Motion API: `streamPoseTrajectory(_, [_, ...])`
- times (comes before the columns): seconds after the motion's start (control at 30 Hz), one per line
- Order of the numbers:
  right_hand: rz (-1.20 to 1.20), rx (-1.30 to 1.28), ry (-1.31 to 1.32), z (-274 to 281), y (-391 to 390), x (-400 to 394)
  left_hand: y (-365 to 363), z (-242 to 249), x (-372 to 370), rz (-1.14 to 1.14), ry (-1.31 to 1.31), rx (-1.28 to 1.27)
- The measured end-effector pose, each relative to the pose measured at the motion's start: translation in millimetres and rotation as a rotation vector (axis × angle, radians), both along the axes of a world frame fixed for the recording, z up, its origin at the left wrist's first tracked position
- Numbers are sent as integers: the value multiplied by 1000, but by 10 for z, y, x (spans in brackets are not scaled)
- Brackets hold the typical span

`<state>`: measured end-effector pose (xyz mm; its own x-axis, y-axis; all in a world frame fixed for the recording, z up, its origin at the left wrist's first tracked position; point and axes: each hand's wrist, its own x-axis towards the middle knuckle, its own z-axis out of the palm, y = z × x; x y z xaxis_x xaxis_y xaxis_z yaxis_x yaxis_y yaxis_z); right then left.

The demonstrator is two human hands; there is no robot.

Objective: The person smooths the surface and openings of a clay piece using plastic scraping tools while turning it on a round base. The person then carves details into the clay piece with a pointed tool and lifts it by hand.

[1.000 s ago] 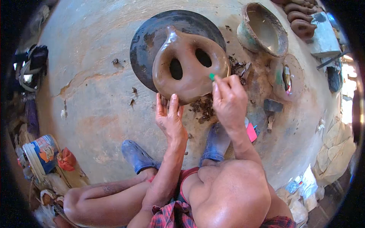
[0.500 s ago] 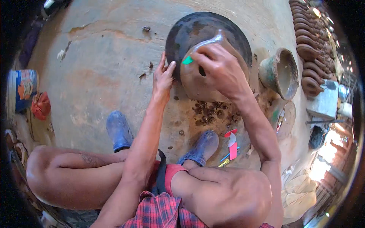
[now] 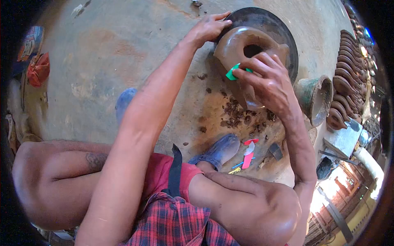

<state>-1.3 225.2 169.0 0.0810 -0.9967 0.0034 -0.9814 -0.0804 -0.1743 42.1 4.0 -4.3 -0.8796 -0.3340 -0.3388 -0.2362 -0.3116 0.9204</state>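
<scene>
A wet brown clay piece (image 3: pixel 231 46) with a dark round opening lies on a black round wheel (image 3: pixel 283 33). My right hand (image 3: pixel 266 80) is closed on a small green scraper (image 3: pixel 232 72), held close over the clay just below the opening. The far part of the scraper is hidden under my fingers. At the left rim of the wheel is my left hand (image 3: pixel 210 28), fingers stretched out and fingertips right at the edge, holding nothing.
Clay scraps (image 3: pixel 236 115) litter the floor below the wheel. Red and white flat pieces (image 3: pixel 248 153) lie near my right boot (image 3: pixel 223 149). A greenish pot (image 3: pixel 307 96) stands at right, beside rows of shaped clay pieces (image 3: pixel 344 80). A red bag (image 3: pixel 39 69) sits at far left.
The clay piece and wheel have turned, so the opening now faces up and the pointed end points right. My left hand has moved up along the rim; my right hand still holds the scraper.
</scene>
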Motion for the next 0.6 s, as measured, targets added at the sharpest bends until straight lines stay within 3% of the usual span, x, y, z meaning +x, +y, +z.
streamPoseTrajectory(0.2, [49, 12, -3, 76, 72, -98, -96, 63, -68, -94, -64, -67])
streamPoseTrajectory(0.3, [7, -102, -36, 1, -51, -164, -102, 97, -126, -90, -52, -98])
streamPoseTrajectory(0.37, [-48, -324, 35, -105, -273, -130, -250, -227, -332, -215, 26, 28])
streamPoseTrajectory(0.6, [11, -173, 59, -198, -238, -54, -287, 73, -414, -234, -71, -60])
